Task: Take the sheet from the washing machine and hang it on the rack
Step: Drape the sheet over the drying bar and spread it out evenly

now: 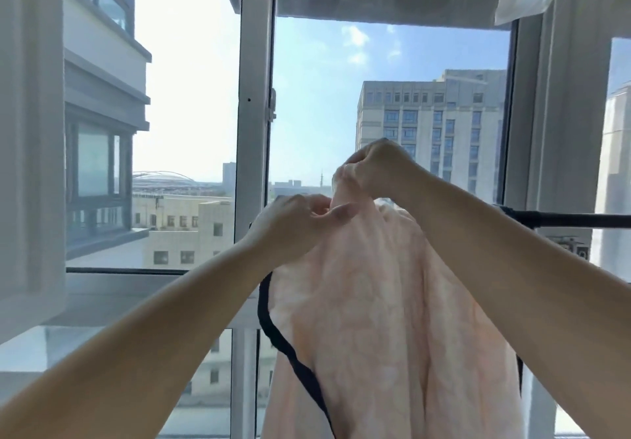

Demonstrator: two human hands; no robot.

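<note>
From the head view, both arms reach forward and up toward a tall window (392, 103) that looks out on city buildings. The left hand (293, 223) pinches a fold of the pale pink sheet (375, 319) near its top, fingers curled onto the cloth. The right hand (379, 165) sits a little higher and just beside it, fingers closed round a bunched bit of the same sheet and lifting it. The sheet hangs down from the two hands in loose, crumpled folds toward the bottom of the view, with a dark trim running along its left edge. The rack (563, 220) shows as a dark horizontal bar behind the right forearm, running off to the right; the top of the sheet lies close to that bar, but whether cloth is already draped over it I cannot tell.

The washing machine is out of sight, so the fetching step looks done and the hanging is in hand. The next move likely calls for finding an edge, spreading the hands apart along the bar, and letting the cloth fall evenly on both sides so it does not slide off.
</note>
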